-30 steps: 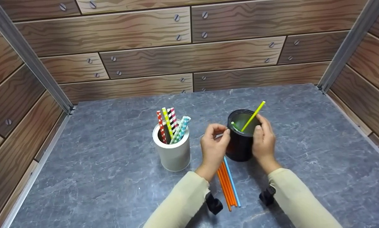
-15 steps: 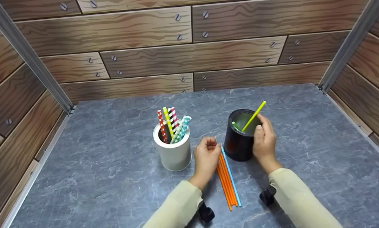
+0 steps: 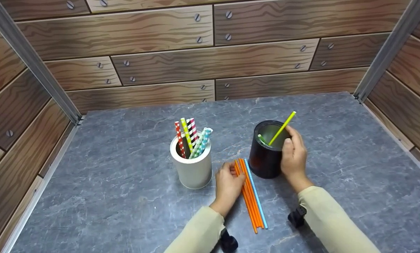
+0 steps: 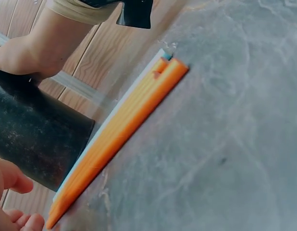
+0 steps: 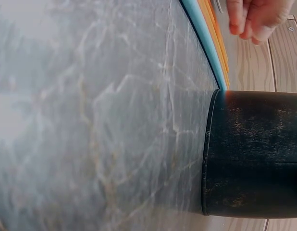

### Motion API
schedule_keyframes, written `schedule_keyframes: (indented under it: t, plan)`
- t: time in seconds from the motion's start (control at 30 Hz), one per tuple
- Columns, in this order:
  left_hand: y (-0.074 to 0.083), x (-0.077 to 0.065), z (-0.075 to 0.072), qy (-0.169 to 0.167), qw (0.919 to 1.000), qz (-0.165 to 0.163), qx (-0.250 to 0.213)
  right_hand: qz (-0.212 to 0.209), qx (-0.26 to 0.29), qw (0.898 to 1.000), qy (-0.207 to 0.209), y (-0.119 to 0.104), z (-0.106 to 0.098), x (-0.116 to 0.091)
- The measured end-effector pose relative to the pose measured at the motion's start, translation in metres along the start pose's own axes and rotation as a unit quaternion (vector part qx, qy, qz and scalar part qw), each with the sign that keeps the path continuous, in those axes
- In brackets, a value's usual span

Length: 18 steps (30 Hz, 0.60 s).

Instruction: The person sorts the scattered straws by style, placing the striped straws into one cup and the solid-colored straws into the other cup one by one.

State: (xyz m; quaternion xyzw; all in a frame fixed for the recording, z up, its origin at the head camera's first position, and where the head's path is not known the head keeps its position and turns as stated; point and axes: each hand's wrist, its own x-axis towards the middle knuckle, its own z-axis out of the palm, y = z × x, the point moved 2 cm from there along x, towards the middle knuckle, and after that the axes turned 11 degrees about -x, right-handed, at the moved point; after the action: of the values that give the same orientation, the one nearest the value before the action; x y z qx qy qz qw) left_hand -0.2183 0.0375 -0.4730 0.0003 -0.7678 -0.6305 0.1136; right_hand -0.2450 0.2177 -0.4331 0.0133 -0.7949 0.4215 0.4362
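Several orange straws (image 3: 251,202) lie side by side on the table with one blue straw (image 3: 256,196) along their right edge. My left hand (image 3: 228,188) hovers at their far end; in the left wrist view its thumb (image 4: 16,177) and fingers stand apart with nothing between them. With my right hand (image 3: 295,160) I hold a black cup (image 3: 264,161) by its right side, thumb near and fingers round the far side. The cup stands upright. Inside it a yellow-green straw (image 3: 283,127) leans right, and a short green straw end (image 3: 260,137) shows at the left rim.
Left of my left hand stands a white cup (image 3: 194,174) with several patterned paper straws, among them a red dotted straw (image 3: 179,138). The grey marbled table (image 3: 118,182) is walled by wood-patterned panels (image 3: 161,66) at the back and sides.
My left hand has come away from the black cup's rim, down and left to the far end of the orange straws. The right hand has stayed on the cup.
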Motion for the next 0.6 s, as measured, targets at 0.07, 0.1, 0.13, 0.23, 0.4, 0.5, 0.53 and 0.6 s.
schedule_keyframes:
  t: [0.07, 0.1, 0.13, 0.23, 0.4, 0.5, 0.53, 0.6]
  plan:
    - [-0.002, -0.001, 0.000, -0.002, 0.9999, -0.004, 0.012, 0.001, 0.000, 1.000, 0.000, 0.000, 0.000, 0.000]
    - [-0.003, 0.000, 0.000, -0.003, 0.9998, -0.006, 0.017, 0.002, 0.000, 1.000, 0.000, -0.001, 0.000, 0.000]
    - [-0.004, 0.000, 0.001, -0.004, 0.9997, -0.009, 0.021, 0.002, -0.001, 1.000, 0.000, -0.003, -0.001, 0.000]
    - [-0.006, 0.002, 0.002, -0.007, 0.9997, -0.012, 0.020, 0.003, -0.003, 1.000, -0.002, -0.012, -0.004, 0.000]
    - [-0.005, 0.007, 0.005, -0.016, 0.9991, -0.021, 0.034, -0.004, -0.004, 1.000, -0.001, -0.035, -0.010, 0.001]
    - [-0.005, 0.010, 0.007, -0.022, 0.9985, -0.020, 0.047, 0.001, -0.003, 1.000, 0.000, -0.027, -0.008, 0.001]
    - [-0.005, 0.011, 0.008, -0.023, 0.9984, -0.018, 0.048, 0.003, -0.004, 1.000, -0.002, -0.022, -0.007, 0.001]
    - [-0.005, 0.013, 0.009, -0.023, 0.9985, -0.016, 0.046, 0.009, -0.004, 1.000, -0.005, -0.011, -0.004, 0.000]
